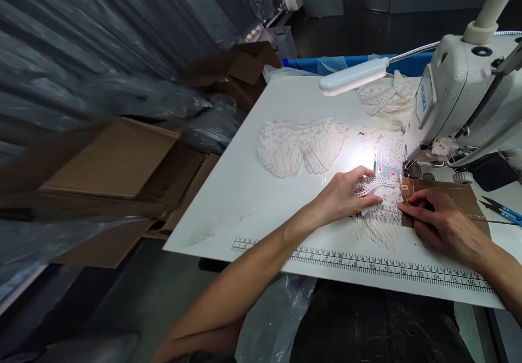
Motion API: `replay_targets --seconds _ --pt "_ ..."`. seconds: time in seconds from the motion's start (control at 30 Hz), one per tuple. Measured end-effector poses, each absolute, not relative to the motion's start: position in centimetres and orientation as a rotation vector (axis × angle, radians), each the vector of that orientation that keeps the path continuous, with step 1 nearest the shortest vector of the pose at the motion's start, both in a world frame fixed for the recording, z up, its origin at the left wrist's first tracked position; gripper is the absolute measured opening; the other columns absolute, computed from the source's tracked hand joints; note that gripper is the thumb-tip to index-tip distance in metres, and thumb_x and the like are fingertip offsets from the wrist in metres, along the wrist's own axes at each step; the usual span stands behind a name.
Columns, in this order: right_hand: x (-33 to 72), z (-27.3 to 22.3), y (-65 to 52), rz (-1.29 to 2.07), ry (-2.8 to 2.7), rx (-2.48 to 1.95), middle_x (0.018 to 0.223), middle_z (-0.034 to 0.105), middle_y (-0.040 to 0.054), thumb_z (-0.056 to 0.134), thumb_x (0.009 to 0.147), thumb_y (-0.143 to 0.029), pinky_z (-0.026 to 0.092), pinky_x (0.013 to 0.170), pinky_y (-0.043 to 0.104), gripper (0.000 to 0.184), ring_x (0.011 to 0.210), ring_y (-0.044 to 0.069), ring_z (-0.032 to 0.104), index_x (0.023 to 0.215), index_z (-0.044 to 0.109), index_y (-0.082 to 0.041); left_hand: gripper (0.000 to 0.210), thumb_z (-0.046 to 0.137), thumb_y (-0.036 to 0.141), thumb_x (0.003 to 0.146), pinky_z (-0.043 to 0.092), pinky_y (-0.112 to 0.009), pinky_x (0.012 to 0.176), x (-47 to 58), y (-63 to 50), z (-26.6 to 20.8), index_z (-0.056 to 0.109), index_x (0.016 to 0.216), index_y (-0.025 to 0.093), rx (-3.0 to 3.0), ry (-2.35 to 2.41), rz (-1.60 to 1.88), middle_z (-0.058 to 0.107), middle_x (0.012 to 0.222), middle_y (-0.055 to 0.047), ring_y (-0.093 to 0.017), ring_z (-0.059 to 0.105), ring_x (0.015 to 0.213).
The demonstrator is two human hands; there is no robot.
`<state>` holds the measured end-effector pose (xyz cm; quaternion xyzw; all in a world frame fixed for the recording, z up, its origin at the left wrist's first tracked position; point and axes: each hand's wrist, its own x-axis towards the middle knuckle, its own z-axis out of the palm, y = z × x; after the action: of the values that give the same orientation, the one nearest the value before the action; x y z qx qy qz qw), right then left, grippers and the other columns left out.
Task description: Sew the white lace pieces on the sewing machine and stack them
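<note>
White lace fabric (389,200) lies beneath the needle area of a white sewing machine (448,91). On the fabric's left side, my left hand (346,194) grips the lace, thumb and index finger set apart along a folded band with small holes. From the right, my right hand (440,219) pinches at the lace's edge, its other fingers curled under; the exact grip is partly hidden. Under that hand is a brown strip (457,194) on the machine bed. A grey guide piece with red marks (386,171) sits by the presser foot.
Lace pieces (302,145) lie left on the white table (228,200), with more lace (387,99) behind. Blue-handled thread snips (503,210) rest at right. A lamp (354,76) hangs above. A printed ruler (367,262) runs along the front edge. Cardboard boxes (114,156) stand left.
</note>
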<state>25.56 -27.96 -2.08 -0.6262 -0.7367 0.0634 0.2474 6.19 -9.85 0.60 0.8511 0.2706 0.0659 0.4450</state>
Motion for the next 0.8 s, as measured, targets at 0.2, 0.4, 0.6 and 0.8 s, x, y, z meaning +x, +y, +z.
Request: replay_targets --seconds 0.2,0.4,0.6,0.8 --pt "25.41 -1.91 -27.86 0.11 -2.007 -1.674 0.107 0.064 0.0118 0.048 0.097 -0.019 0.06 0.078 0.039 0.035 0.093 0.023 0.065 0.121 0.072 -0.026 0.037 0.068 0.037 0.086 0.057 -0.037 0.088 6.27 -10.07 1.08 0.062 0.116 0.017 2.098 0.73 0.18 0.072 0.105 -0.007 -0.025 0.069 0.105" --pt "25.3 -2.15 -27.92 0.103 -1.988 -1.704 0.108 0.065 0.0108 0.051 0.096 -0.02 0.06 0.077 0.039 0.033 0.094 0.023 0.065 0.12 0.073 -0.029 0.038 0.065 0.032 0.083 0.057 -0.033 0.076 6.07 -10.13 0.61 0.063 0.118 0.016 2.128 0.725 0.234 0.071 0.094 -0.005 -0.022 0.07 0.096" --pt "25.19 -2.07 -27.9 0.069 -2.005 -1.701 0.106 0.065 0.0108 0.049 0.097 -0.02 0.06 0.078 0.04 0.033 0.091 0.023 0.066 0.12 0.072 -0.028 0.038 0.064 0.035 0.082 0.057 -0.034 0.08 6.19 -10.22 0.52 0.063 0.116 0.017 2.138 0.725 0.253 0.072 0.094 -0.006 -0.024 0.07 0.102" --pt "25.17 -1.99 -27.89 0.004 -2.026 -1.679 0.106 0.065 0.0119 0.047 0.099 -0.02 0.06 0.077 0.038 0.033 0.093 0.023 0.066 0.12 0.071 -0.025 0.041 0.065 0.036 0.083 0.058 -0.034 0.081 6.35 -10.27 0.61 0.063 0.119 0.015 2.148 0.767 0.23 0.074 0.095 -0.008 -0.029 0.069 0.111"
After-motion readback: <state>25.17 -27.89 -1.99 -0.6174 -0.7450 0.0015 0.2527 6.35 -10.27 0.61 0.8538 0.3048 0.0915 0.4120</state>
